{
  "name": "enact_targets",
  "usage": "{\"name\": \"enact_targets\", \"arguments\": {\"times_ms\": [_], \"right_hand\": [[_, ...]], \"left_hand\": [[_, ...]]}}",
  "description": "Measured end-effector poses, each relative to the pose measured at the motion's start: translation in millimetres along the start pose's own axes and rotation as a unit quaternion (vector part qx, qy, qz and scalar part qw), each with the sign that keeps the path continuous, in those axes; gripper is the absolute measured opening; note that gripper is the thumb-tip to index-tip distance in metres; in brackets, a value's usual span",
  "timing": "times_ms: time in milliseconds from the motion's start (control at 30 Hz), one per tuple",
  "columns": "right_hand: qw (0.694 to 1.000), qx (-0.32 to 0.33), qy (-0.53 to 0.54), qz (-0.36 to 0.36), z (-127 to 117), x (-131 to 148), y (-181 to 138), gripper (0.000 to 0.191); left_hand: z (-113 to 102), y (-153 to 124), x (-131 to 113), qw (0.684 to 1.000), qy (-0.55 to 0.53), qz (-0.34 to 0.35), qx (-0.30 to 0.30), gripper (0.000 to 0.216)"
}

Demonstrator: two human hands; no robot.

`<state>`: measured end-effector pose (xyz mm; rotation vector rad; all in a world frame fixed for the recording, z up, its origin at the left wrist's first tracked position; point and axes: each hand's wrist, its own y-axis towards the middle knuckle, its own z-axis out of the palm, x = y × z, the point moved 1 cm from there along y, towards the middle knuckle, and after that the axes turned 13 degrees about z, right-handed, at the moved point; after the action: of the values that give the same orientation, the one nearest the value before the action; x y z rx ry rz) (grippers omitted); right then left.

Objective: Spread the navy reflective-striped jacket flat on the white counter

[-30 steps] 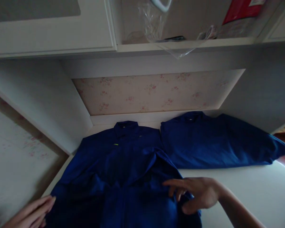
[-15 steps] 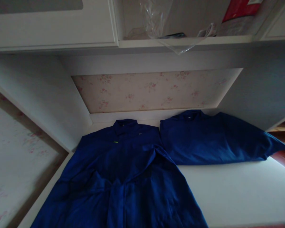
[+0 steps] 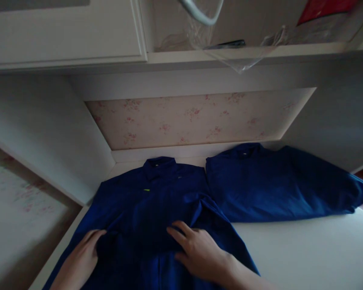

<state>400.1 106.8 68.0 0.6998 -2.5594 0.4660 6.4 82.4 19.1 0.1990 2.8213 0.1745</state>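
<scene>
Pressing: both hands spread flat on blue jacket (image 3: 157,205)
Left hand (image 3: 80,259): sleeve side
Right hand (image 3: 196,251): jacket middle
Beside: folded jacket (image 3: 275,183) on worktop (image 3: 305,249)

Both hands back in view vs 0.5 s ago: left hand (image 3: 80,259) & right hand (image 3: 199,251) now flat on the blue shirt (image 3: 157,209).

A dark blue shirt (image 3: 157,209) lies spread flat, collar toward the back edge of the white desk (image 3: 305,249), near its left edge. Its front faces up, with a small yellow-green mark on the chest and folds of cloth lying across the middle.
</scene>
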Motion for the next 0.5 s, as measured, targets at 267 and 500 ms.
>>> {"name": "enact_targets", "arguments": {"times_ms": [267, 500], "right_hand": [[0.962, -0.165, 0.192, 0.104, -30.1, -26.6, 42.5, 0.022], [0.603, -0.405, 0.612, 0.313, -100.2, -155.4, -20.9, 0.036]], "left_hand": [[12.7, 24.9, 20.5, 0.997, -0.067, -0.025, -0.038, 0.047], [35.4, 15.4, -11.8, 1.0, -0.014, -0.011, -0.014, 0.069]]}}
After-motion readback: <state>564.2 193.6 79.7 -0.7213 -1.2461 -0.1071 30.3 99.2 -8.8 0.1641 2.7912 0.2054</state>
